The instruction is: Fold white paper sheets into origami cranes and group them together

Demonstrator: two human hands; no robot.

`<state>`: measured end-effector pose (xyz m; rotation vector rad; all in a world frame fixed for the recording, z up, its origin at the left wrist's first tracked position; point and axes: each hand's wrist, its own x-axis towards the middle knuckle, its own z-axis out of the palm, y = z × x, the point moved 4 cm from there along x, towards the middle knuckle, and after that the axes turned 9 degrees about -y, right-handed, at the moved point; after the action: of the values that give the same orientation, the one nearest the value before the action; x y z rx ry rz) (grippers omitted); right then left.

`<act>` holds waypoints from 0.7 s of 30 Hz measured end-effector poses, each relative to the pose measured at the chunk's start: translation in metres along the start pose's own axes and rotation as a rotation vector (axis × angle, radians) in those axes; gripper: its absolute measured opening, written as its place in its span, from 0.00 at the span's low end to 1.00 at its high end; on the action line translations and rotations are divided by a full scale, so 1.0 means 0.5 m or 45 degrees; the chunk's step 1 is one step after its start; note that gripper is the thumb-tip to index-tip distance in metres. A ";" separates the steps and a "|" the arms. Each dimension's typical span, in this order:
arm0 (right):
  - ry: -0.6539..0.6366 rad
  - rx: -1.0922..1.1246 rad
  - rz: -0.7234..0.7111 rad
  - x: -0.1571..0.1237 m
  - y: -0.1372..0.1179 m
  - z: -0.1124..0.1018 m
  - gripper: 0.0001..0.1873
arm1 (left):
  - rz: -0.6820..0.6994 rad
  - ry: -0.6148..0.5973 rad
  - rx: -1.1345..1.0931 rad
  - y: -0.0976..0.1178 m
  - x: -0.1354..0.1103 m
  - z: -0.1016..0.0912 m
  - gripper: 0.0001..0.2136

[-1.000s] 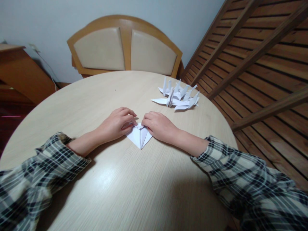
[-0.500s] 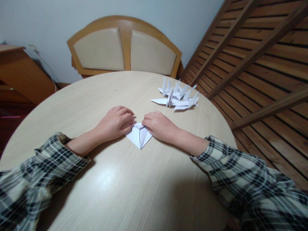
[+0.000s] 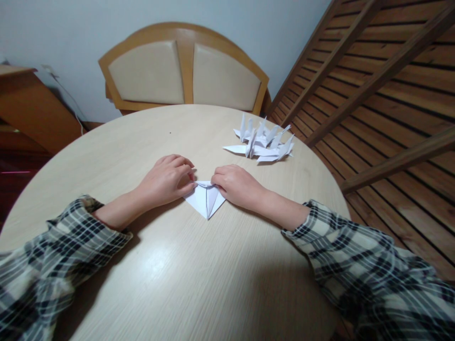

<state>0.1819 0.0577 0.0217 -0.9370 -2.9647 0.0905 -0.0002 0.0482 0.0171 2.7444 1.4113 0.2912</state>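
Observation:
A folded sheet of white paper (image 3: 199,201) lies on the table with one pointed corner toward me and a crease down its middle. My left hand (image 3: 170,176) pinches its upper left edge between thumb and curled fingers. At the upper right edge, my right hand (image 3: 236,185) is closed on the paper, its fingertips pressed down along the top fold. Part of the paper's right side is hidden under that hand. Beyond my right hand sit several white origami cranes (image 3: 252,148), bunched together with wings and necks sticking up.
The round pale wooden table (image 3: 170,284) fills the middle. Behind it stands a chair back (image 3: 188,61) with two cream panels. A slatted wooden partition (image 3: 384,94) rises on the right, and a brown cabinet (image 3: 39,109) stands at the left.
My left hand has shifted slightly left and away from me, uncovering a bit more of the paper's left side. My right hand has barely moved. The cranes are unchanged.

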 end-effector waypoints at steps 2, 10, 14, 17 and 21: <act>-0.012 0.003 0.008 -0.001 0.001 -0.002 0.13 | 0.003 -0.019 0.005 -0.002 0.000 0.001 0.12; 0.027 0.079 0.059 0.001 0.006 -0.004 0.11 | 0.012 0.028 -0.021 -0.001 -0.001 0.008 0.10; 0.148 0.245 0.123 0.003 0.016 -0.004 0.07 | 0.031 0.046 -0.007 0.000 -0.005 0.010 0.10; 0.175 0.300 0.159 0.004 0.023 -0.001 0.06 | 0.053 0.078 -0.019 0.003 -0.007 0.008 0.11; 0.155 0.293 0.064 0.010 0.025 0.011 0.07 | 0.140 0.075 0.007 0.012 -0.009 0.008 0.08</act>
<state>0.1845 0.0706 0.0157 -0.9490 -2.7465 0.3543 0.0030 0.0414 0.0132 2.8459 1.2772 0.3762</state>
